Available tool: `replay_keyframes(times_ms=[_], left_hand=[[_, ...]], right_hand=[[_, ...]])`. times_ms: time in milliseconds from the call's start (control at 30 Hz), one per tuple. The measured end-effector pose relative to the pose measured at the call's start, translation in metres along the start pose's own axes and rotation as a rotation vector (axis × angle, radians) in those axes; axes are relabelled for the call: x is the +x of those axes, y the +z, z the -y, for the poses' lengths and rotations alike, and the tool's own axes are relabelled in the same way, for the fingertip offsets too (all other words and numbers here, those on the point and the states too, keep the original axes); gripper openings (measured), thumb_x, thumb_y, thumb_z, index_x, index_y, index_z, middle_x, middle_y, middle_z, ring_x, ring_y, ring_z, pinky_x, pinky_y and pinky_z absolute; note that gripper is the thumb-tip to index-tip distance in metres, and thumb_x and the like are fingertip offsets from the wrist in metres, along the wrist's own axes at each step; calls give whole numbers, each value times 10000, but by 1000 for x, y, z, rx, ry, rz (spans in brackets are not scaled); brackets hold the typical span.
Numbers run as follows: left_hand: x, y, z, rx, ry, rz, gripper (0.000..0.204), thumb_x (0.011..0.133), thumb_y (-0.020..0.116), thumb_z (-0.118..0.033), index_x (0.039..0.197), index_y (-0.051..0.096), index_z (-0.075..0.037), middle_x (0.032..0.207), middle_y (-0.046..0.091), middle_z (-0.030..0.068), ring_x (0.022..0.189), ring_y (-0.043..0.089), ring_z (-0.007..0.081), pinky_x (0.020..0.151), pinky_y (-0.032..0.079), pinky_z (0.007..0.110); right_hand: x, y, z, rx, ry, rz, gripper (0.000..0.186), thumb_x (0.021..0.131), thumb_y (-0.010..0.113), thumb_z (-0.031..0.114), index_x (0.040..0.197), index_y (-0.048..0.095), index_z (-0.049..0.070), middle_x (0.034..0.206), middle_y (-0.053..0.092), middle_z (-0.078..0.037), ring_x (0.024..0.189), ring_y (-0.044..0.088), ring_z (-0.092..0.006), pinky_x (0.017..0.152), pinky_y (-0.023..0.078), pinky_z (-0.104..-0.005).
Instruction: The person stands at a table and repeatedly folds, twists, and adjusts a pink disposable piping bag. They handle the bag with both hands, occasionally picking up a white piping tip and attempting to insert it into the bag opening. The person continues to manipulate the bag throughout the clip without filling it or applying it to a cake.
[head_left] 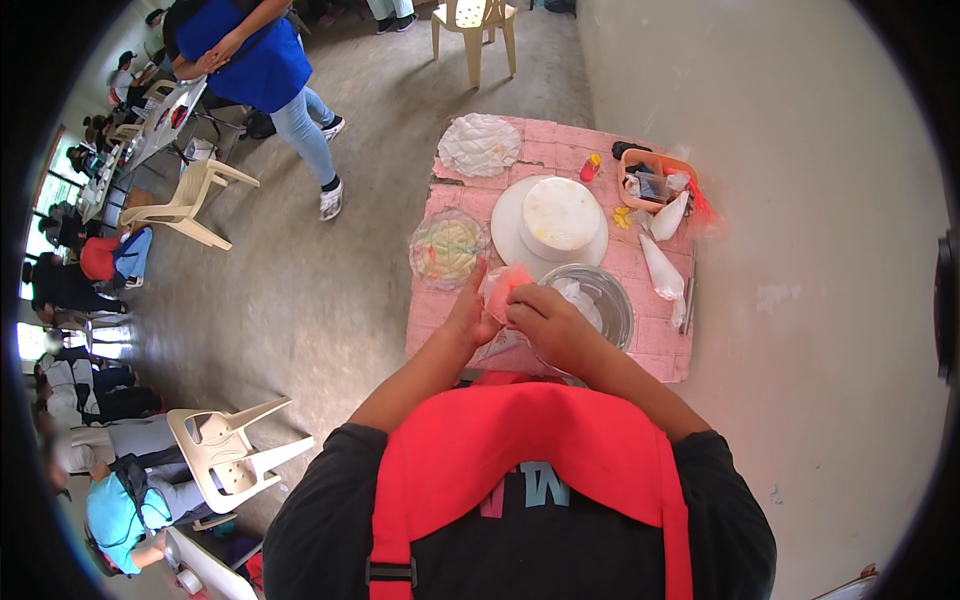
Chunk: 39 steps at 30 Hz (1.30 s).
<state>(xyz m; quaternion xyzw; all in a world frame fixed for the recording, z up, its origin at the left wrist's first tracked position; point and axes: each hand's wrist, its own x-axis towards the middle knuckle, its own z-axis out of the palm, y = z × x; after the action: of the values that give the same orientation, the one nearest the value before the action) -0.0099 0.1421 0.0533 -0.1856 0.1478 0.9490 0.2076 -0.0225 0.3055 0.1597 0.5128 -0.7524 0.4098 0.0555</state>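
Just in front of me, both hands meet at a thin, crumpled pink plastic bag [505, 285], which looks like a piping bag. My left hand [472, 315] supports it from the left side, with a finger pointing up along it. My right hand [545, 312] pinches the bag from the right, its fingers closed on the plastic. The bag's lower part is hidden behind my hands. Beyond them, a round white cake shape [560, 210] rests on a white turntable [508, 232]. Close to my right hand is a metal bowl [622, 315] with whitish plastic inside.
On the pink table [430, 330] lie a smeared plastic-covered round [449, 248], a white ruffled round [479, 145], white piping bags [661, 268], a small red bottle [590, 168] and an orange box [655, 160]. A wall [790, 250] stands right; chairs [195, 200] and people are left.
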Motion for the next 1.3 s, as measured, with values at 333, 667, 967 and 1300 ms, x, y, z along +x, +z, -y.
replay_keyframes(times_ms=[333, 667, 967, 1300], left_hand=[[14, -53, -24, -117, 58, 110, 267, 837, 455, -228, 987, 550, -28, 986, 610, 128, 929, 582, 297, 874, 466, 442], [-5, 1, -20, -4, -44, -217, 254, 873, 433, -281, 794, 557, -73, 759, 616, 99, 708, 601, 264, 670, 509, 394], [10, -19, -18, 29, 58, -400, 275, 882, 392, -241, 865, 574, -36, 839, 629, 123, 735, 605, 279, 692, 509, 389], [7, -54, -21, -284, 19, -345, 291, 909, 402, -287, 1029, 493, -37, 1002, 544, 149, 898, 566, 359, 793, 495, 500]], right_hand=[[-1, -8, 0, -151, -65, 67, 137, 723, 542, 63, 854, 515, 39, 833, 455, -101, 822, 515, -273, 730, 458, -357], [5, -4, 2, -172, -78, 152, 100, 740, 563, 48, 823, 511, 28, 915, 475, -129, 895, 534, -306, 778, 470, -384], [0, -11, 11, -223, -15, 199, 90, 780, 558, 59, 853, 511, 33, 1185, 504, -200, 1060, 533, -377, 893, 452, -417], [-16, -34, -2, -149, 228, -20, 335, 704, 690, 39, 1024, 598, 72, 1212, 551, -127, 1015, 561, -294, 866, 455, -383]])
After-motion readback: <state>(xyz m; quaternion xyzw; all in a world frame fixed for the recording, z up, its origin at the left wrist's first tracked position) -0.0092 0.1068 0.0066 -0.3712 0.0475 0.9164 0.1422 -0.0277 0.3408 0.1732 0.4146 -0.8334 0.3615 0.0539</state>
